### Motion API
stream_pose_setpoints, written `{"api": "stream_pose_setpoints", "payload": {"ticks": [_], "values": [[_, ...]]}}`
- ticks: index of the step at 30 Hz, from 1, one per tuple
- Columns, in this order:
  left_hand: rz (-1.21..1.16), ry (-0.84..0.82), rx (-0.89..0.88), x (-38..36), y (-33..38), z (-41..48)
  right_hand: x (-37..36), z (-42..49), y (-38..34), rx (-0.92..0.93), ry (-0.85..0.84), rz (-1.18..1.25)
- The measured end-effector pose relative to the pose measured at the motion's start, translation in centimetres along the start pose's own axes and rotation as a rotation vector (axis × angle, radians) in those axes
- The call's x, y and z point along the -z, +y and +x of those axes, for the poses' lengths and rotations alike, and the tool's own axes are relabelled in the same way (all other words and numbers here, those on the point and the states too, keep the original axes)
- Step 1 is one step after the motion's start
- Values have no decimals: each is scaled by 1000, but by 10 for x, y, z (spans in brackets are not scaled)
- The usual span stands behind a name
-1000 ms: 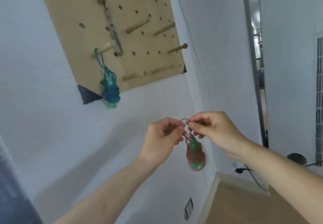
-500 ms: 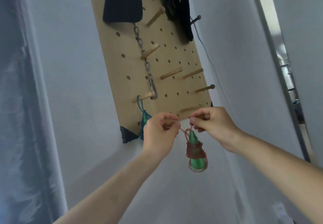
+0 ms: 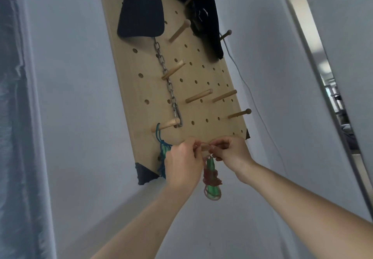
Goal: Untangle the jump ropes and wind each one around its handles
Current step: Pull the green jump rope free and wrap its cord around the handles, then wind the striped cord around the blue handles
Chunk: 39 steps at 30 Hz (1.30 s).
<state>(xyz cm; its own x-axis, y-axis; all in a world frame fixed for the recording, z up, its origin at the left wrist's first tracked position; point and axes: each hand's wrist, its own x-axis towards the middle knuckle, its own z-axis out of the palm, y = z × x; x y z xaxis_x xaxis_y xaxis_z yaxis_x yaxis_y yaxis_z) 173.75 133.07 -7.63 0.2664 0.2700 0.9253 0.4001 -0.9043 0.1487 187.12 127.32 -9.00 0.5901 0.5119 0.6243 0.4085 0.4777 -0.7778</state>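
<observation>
- Hands: left hand [image 3: 184, 164] and right hand [image 3: 232, 153] are raised close together at the lower edge of the pegboard, fingertips nearly meeting. Each pinches the top loop of the red rope [image 3: 212, 178] with curled fingers.
- Wall [image 3: 70, 97]: plain white, filling most of the view, seen from below at a tilt.
- Curtain [image 3: 12, 127]: pale blue-grey, hanging down the left edge.
- Door frame [image 3: 321, 60]: metal strip running down the right side, with a sliver of another room beyond it.
- Pegboard [image 3: 141, 93]: light wood, drilled with rows of holes, fixed to the wall with a black corner cap [image 3: 144, 175] at the lower left.
- Cloth [image 3: 139, 10]: dark, draped over the top of the board; a second dark item [image 3: 210, 22] hangs to its right.
- Chain [image 3: 169, 85]: steel links hanging down the board's middle, ending in a clip by a low peg.
- Cable [image 3: 252, 97]: thin, running down the wall right of the board.
- Red rope: wound round green handles, hanging below and between the hands. A peg tip [image 3: 204, 147] shows at the fingertips; whether the loop sits on it, cannot tell.
- Blue rope [image 3: 161, 147]: wound bundle hanging from the low left peg [image 3: 167, 125], partly hidden behind the left hand.
</observation>
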Motion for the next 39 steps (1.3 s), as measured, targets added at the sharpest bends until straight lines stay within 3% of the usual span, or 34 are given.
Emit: {"api": "stream_pose_setpoints", "payload": {"ticks": [4,12,19,23,30,39], "values": [[188,-81,-71,0,-8,-1,-6,-6,6,3,-37,1],[-58,-142,-69,19,-8,-36,32,-38,17,-3,-52,-74],[-123,-473,-91,0,3,-100,94,-95,33,-25,-126,-169],[-276,-712,-69,-32,17,-150,136,-149,64,-84,-169,-284],[-387,-1130,-129,-127,63,-289,220,-277,161,-451,-400,-661],[-420,-1604,-71,-230,99,-471,298,-385,267,-898,-635,-852]]}}
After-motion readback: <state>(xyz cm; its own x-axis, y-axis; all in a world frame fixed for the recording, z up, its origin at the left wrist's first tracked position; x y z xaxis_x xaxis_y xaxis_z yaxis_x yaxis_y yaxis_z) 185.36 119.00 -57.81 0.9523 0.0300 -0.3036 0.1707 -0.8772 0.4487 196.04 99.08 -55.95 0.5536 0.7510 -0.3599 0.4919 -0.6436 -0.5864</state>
